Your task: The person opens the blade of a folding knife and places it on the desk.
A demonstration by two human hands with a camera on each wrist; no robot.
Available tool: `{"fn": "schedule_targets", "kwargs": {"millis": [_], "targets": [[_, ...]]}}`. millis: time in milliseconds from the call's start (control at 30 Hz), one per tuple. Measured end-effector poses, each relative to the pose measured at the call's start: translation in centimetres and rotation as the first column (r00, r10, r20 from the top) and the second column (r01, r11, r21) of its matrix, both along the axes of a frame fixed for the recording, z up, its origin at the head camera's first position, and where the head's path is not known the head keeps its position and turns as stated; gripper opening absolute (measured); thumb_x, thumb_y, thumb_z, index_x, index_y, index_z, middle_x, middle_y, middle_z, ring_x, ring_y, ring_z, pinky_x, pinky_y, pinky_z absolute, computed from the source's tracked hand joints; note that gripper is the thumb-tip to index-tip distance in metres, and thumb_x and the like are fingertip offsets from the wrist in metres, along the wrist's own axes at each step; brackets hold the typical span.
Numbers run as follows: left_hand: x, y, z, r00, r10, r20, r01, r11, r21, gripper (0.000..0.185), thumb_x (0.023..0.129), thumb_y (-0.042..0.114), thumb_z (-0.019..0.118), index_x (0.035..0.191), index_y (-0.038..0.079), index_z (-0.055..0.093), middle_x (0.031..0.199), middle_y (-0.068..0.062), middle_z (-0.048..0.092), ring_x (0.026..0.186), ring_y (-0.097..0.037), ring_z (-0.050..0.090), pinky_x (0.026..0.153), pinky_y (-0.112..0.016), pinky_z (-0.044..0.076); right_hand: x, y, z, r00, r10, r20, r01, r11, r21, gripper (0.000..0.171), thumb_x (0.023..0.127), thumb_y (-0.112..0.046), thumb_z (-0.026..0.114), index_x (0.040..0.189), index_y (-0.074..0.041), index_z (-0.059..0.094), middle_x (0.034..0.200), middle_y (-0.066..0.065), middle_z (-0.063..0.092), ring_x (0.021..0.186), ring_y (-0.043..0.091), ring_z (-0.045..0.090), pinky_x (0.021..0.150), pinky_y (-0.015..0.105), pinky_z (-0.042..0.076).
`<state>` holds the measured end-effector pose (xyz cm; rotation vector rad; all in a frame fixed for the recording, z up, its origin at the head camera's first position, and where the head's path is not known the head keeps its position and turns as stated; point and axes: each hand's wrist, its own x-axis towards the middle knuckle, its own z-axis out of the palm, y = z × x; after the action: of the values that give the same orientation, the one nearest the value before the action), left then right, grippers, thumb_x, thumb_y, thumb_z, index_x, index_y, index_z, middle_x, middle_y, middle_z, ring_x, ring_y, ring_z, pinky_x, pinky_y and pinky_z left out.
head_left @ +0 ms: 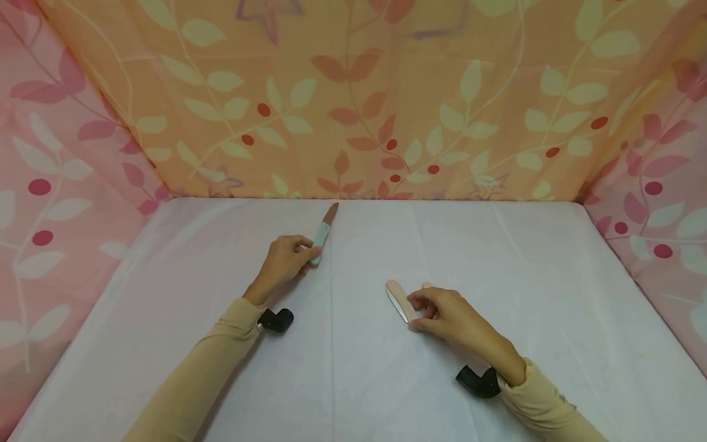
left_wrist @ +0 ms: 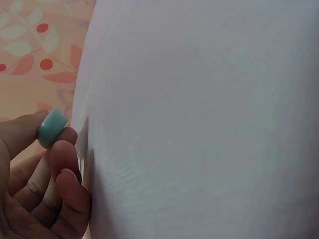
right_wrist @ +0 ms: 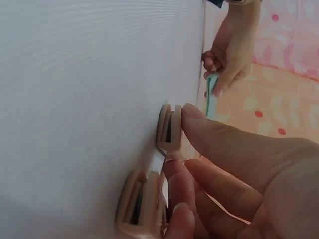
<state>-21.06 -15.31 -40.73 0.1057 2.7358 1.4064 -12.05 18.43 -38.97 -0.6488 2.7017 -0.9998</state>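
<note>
Left arm (head_left: 201,365) stretched farther forward than right, angled inward; left hand (head_left: 283,261) in pinch, thumb (head_left: 310,253) against bent fingers. Right arm (head_left: 544,402) angled inward; right hand (head_left: 455,314) nearer body, thumb and curled fingers pinching. Hands well apart.

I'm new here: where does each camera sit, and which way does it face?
Head: worn on the person's head, facing forward and down over the white table; left hand, right hand and sleeves show.
Left wrist: worn there, facing the left hand's fingers around the mint knife.
Right wrist: worn there, facing the right hand's fingers pinching a pink folding knife; the left hand shows beyond.
Shared: head and right wrist views both show both hands and the mint knife.
</note>
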Motion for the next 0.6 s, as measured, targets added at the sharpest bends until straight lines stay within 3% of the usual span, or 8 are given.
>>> {"fn": "schedule_targets", "kwargs": {"millis": [200, 400, 600], "targets": [[-0.35, 0.02, 0.20, 0.999, -0.033, -0.008, 0.032, 0.997, -0.077, 0.034, 0.093, 0.029, 0.070, 0.107, -0.002, 0.071, 0.066, -0.007, 0.067, 0.049, -0.012, 0.056, 0.058, -0.026, 0.046, 0.14, -0.35, -0.10, 1.000, -0.027, -0.005, 0.027, 0.999, 0.017, 0.040, 0.081, -0.018, 0.082, 0.114, 0.000, 0.070, 0.097, 0.001, 0.069, 0.077, 0.007, 0.055, 0.069, 0.020, 0.047], [-0.52, -0.07, 0.35, 0.999, -0.047, 0.013, 0.049, 0.983, -0.176, 0.036, 0.093, 0.031, 0.069, 0.107, -0.002, 0.071, 0.084, -0.011, 0.072, 0.071, -0.016, 0.061, 0.064, -0.025, 0.046, 0.21, -0.53, -0.37, 0.999, -0.045, -0.011, 0.045, 0.999, 0.022, 0.042, 0.080, -0.021, 0.083, 0.114, -0.001, 0.069, 0.093, -0.001, 0.068, 0.073, 0.006, 0.053, 0.068, 0.020, 0.046], [-0.61, -0.29, 0.27, 0.997, -0.059, 0.041, 0.065, 0.985, -0.160, 0.040, 0.092, 0.029, 0.071, 0.116, -0.003, 0.067, 0.074, -0.007, 0.066, 0.058, -0.011, 0.055, 0.059, -0.025, 0.044, 0.25, -0.55, -0.44, 0.999, -0.050, -0.012, 0.051, 0.999, 0.017, 0.042, 0.079, -0.019, 0.084, 0.114, -0.002, 0.069, 0.092, -0.002, 0.068, 0.073, 0.005, 0.053, 0.067, 0.020, 0.045]]}}
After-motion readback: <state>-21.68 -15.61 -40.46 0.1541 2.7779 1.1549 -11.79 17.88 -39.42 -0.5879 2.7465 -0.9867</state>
